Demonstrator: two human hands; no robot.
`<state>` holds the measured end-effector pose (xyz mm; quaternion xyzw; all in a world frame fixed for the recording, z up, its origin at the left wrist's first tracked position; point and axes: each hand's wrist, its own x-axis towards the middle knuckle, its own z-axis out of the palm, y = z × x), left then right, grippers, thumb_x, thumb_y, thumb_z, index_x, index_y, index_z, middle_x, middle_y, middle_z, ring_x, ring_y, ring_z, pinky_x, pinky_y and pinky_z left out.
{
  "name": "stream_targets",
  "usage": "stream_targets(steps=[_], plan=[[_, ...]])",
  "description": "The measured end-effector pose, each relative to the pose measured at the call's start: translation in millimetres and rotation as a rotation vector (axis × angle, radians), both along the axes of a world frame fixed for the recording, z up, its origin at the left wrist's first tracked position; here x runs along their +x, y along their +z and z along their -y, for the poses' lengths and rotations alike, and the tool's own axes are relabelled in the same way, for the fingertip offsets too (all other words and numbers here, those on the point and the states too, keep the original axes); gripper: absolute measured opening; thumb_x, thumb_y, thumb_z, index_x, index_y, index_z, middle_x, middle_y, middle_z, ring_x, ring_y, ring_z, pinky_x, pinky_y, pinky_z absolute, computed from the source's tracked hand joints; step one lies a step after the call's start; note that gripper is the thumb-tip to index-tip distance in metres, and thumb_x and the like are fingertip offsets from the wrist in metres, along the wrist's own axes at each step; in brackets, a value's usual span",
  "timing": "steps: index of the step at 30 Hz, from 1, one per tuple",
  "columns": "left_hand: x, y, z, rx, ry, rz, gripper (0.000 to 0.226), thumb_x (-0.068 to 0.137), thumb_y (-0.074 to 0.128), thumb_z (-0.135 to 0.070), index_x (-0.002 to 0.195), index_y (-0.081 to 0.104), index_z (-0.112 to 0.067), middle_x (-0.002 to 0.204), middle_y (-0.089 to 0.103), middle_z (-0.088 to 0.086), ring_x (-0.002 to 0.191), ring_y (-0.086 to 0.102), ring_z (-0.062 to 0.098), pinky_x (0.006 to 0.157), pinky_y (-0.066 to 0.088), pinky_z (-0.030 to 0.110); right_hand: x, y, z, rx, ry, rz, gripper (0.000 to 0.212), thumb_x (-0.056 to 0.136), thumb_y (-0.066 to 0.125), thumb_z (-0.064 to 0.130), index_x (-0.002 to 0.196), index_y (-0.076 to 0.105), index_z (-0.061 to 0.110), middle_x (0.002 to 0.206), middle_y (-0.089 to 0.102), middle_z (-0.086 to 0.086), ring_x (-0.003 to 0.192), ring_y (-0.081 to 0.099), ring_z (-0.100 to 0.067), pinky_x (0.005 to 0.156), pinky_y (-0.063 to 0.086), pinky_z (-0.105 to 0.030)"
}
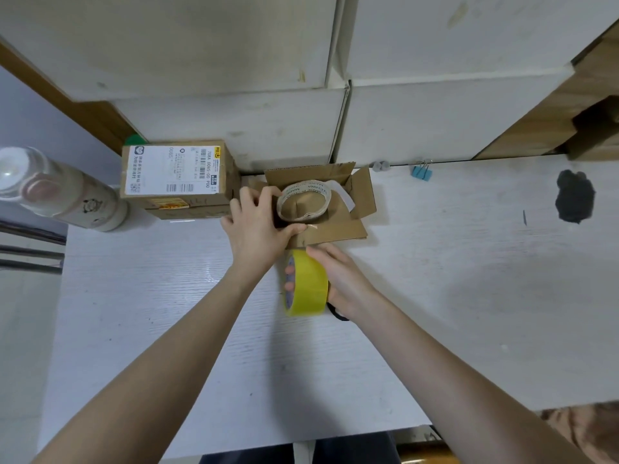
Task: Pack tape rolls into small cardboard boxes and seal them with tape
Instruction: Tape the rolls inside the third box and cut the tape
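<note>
A small open cardboard box (pixel 363 195) sits at the back of the white table (pixel 452 262), its flaps spread. A nearly used-up tape roll with a printed cardboard core (pixel 304 199) stands tilted inside it. My left hand (pixel 256 226) grips the box's left side and front flap, thumb on the front edge. My right hand (pixel 341 279) holds a yellow tape roll (pixel 306 283) upright just in front of the box, fingers through its core.
A sealed cardboard box with a white shipping label (pixel 177 177) stands left of the open box. A pale bottle (pixel 57 192) lies at the far left. A blue binder clip (pixel 422 171) and a dark object (pixel 574 200) lie at the back right. White cabinets (pixel 402 122) rise behind.
</note>
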<state>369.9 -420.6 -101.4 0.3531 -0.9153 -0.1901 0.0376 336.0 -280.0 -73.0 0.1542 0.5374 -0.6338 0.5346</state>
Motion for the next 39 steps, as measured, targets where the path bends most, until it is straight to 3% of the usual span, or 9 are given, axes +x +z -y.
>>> stream_targets(steps=[11, 16, 19, 21, 24, 28, 33, 36, 39], plan=[[7.4, 11.7, 13.8, -0.240, -0.160, -0.060, 0.014, 0.088, 0.062, -0.035, 0.090, 0.067, -0.022, 0.097, 0.059, -0.003, 0.098, 0.047, 0.027, 0.074, 0.015, 0.032, -5.8, 7.0, 6.1, -0.024, 0.031, -0.019, 0.016, 0.095, 0.058, 0.018, 0.103, 0.053, 0.005, 0.088, 0.067, -0.025, 0.060, 0.066, -0.034, 0.055, 0.056, -0.035], [15.4, 30.9, 18.5, -0.169, -0.555, -0.116, 0.035, 0.083, 0.045, -0.021, 0.108, 0.070, -0.020, 0.104, 0.067, -0.008, 0.103, 0.054, 0.022, 0.081, 0.025, 0.031, -5.8, 6.8, 8.8, -0.027, -0.002, -0.021, 0.013, 0.094, 0.060, 0.016, 0.098, 0.055, 0.005, 0.093, 0.065, -0.025, 0.066, 0.068, -0.034, 0.052, 0.056, -0.036], [12.2, 37.0, 19.0, -0.011, -0.754, 0.036, 0.062, 0.070, 0.040, -0.022, 0.130, 0.057, -0.021, 0.126, 0.060, -0.008, 0.119, 0.047, 0.019, 0.090, 0.026, 0.029, -6.0, 4.5, 12.8, -0.021, -0.021, -0.044, 0.012, 0.094, 0.059, 0.014, 0.098, 0.056, 0.004, 0.108, 0.062, -0.030, 0.069, 0.068, -0.035, 0.053, 0.056, -0.039], [8.9, 32.3, 17.7, 0.040, -0.809, 0.173, 0.064, 0.077, 0.046, -0.017, 0.140, 0.044, -0.025, 0.140, 0.048, -0.011, 0.124, 0.043, 0.014, 0.094, 0.026, 0.028, -6.5, 3.1, 15.0, -0.011, -0.015, -0.057, 0.010, 0.094, 0.059, 0.014, 0.098, 0.056, 0.005, 0.106, 0.064, -0.027, 0.069, 0.069, -0.034, 0.053, 0.056, -0.039], [2.2, 25.2, 16.7, 0.045, -0.809, 0.263, 0.065, 0.084, 0.050, -0.007, 0.144, 0.036, -0.029, 0.146, 0.041, -0.013, 0.125, 0.042, 0.013, 0.093, 0.029, 0.028, -7.2, 0.4, 14.8, 0.001, 0.009, -0.065, 0.013, 0.094, 0.059, 0.017, 0.099, 0.056, 0.005, 0.084, 0.068, -0.019, 0.068, 0.069, -0.032, 0.056, 0.058, -0.042], [4.3, 19.9, 17.2, 0.145, -0.739, 0.196, 0.063, 0.085, 0.051, -0.003, 0.142, 0.041, -0.025, 0.139, 0.051, -0.005, 0.121, 0.049, 0.019, 0.090, 0.041, 0.031, -10.0, -2.2, 12.6, 0.025, 0.073, -0.120, 0.020, 0.097, 0.055, 0.028, 0.102, 0.056, 0.008, 0.072, 0.069, -0.017, 0.057, 0.067, -0.031, 0.063, 0.057, -0.043], [13.3, 13.7, 18.5, 0.190, -0.602, 0.130, 0.066, 0.085, 0.044, -0.001, 0.142, 0.039, -0.034, 0.119, 0.064, 0.007, 0.099, 0.058, 0.030, 0.066, 0.036, 0.028, -10.4, -3.8, 16.4, 0.105, 0.093, -0.115, 0.017, 0.091, 0.059, 0.023, 0.104, 0.049, 0.023, 0.091, 0.070, -0.017, 0.056, 0.067, -0.031, 0.060, 0.057, -0.043], [13.0, 14.7, 19.7, 0.268, -0.563, 0.101, 0.061, 0.088, 0.041, 0.001, 0.141, 0.041, -0.029, 0.124, 0.064, 0.006, 0.105, 0.059, 0.034, 0.080, 0.048, 0.038, -11.6, -5.3, 16.6, 0.115, 0.081, -0.154, 0.013, 0.090, 0.060, 0.015, 0.102, 0.055, 0.017, 0.090, 0.068, -0.017, 0.056, 0.066, -0.033, 0.073, 0.055, -0.056], [10.8, 18.3, 22.5, 0.407, -0.554, 0.098, 0.061, 0.084, 0.039, 0.010, 0.136, 0.044, -0.021, 0.127, 0.062, 0.007, 0.115, 0.058, 0.031, 0.089, 0.048, 0.043, -12.4, -4.0, 15.9, 0.116, 0.171, -0.227, 0.021, 0.095, 0.055, 0.017, 0.103, 0.063, 0.000, 0.084, 0.067, -0.019, 0.060, 0.065, -0.030, 0.075, 0.054, -0.050]])
